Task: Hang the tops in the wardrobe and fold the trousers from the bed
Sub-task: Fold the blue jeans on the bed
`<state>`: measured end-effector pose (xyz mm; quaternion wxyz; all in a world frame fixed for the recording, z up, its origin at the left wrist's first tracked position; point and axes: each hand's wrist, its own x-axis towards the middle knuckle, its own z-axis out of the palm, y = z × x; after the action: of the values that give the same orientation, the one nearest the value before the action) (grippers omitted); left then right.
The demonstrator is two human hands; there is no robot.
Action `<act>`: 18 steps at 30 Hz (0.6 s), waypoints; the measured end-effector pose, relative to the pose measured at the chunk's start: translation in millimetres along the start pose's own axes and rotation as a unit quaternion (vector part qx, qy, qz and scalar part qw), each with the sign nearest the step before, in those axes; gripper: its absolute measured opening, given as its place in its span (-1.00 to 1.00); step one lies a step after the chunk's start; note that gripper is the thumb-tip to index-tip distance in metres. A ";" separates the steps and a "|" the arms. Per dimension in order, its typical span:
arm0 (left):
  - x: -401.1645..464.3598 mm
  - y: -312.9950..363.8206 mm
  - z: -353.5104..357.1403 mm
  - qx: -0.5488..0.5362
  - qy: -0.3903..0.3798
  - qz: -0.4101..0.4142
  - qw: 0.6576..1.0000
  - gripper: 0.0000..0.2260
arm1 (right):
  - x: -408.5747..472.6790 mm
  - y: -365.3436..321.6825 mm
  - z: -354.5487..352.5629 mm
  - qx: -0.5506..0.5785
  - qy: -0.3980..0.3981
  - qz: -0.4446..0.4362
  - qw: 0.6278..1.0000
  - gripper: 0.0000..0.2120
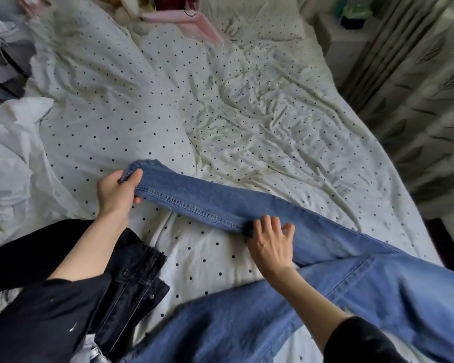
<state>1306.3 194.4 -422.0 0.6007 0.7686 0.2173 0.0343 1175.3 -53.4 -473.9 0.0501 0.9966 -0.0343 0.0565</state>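
Observation:
Blue jeans point(312, 271) lie across the near part of the bed point(220, 100), one leg stretched out to the left. My left hand point(117, 191) grips the hem end of that leg, thumb on top of the cuff. My right hand point(271, 244) holds the same leg further along, fingers curled over its seamed edge. A black denim garment point(131, 281) lies on the bed at the lower left, partly under my left arm. A white garment point(8, 158) is bunched at the left edge of the bed.
The bed has a rumpled white cover with black dots. A pink box point(194, 22) and soft items sit at the headboard end. A leaf-patterned curtain point(417, 100) hangs along the right. Clutter point(3, 48) stands at the far left.

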 end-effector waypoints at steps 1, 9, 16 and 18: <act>-1.6 -0.9 0.3 0.000 0.001 0.002 1.000 -0.79 | 0.7 -0.1 -0.9 0.000 0.014 -0.009 1.000 -0.72; -1.6 -51.1 -35.1 0.411 -0.057 -0.038 0.909 -0.90 | -44.4 4.1 10.5 0.057 0.081 -0.149 0.984 -0.83; -19.9 -70.7 -23.9 0.527 -0.031 0.103 0.843 -0.65 | -70.3 6.6 19.7 0.141 0.027 -0.142 0.979 -0.67; -32.4 -72.1 -16.9 0.508 -0.037 0.177 0.842 -0.64 | -83.1 10.2 19.1 0.134 0.016 -0.164 0.977 -0.62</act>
<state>1250.7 210.9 -478.2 0.1173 0.9922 0.0424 -0.0039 1094.2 -60.3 -501.5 -0.0746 0.9852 0.1385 0.0676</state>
